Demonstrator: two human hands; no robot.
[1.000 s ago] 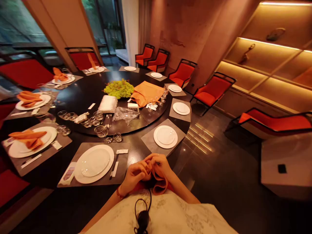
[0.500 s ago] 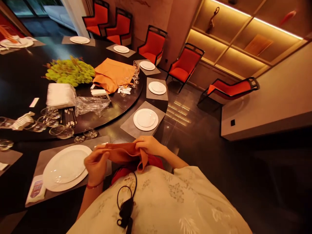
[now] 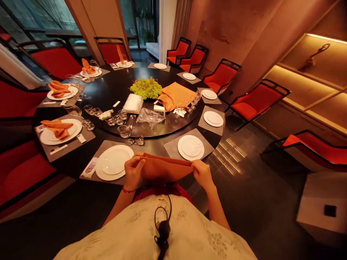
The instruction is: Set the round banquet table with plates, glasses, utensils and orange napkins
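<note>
An orange cloth napkin (image 3: 165, 168) is stretched flat between both my hands, just in front of my body at the near edge of the round table (image 3: 108, 88). My left hand (image 3: 133, 172) pinches its left end and my right hand (image 3: 202, 173) pinches its right end. A white plate (image 3: 114, 167) on a grey placemat lies just left of my left hand. Another white plate (image 3: 191, 147) sits beyond the napkin, to the right.
A stack of orange napkins (image 3: 176, 96), a green centrepiece (image 3: 146, 88), glasses (image 3: 124, 130) and a plastic wrapper (image 3: 150, 116) sit on the turntable. Folded orange napkins (image 3: 56, 127) lie on the left plates. Red chairs (image 3: 257, 99) ring the table. A white block (image 3: 324, 207) stands at right.
My hands have moved apart, drawing the bunched napkin out into a flat, taut span. The view has swung back toward the table's centre.
</note>
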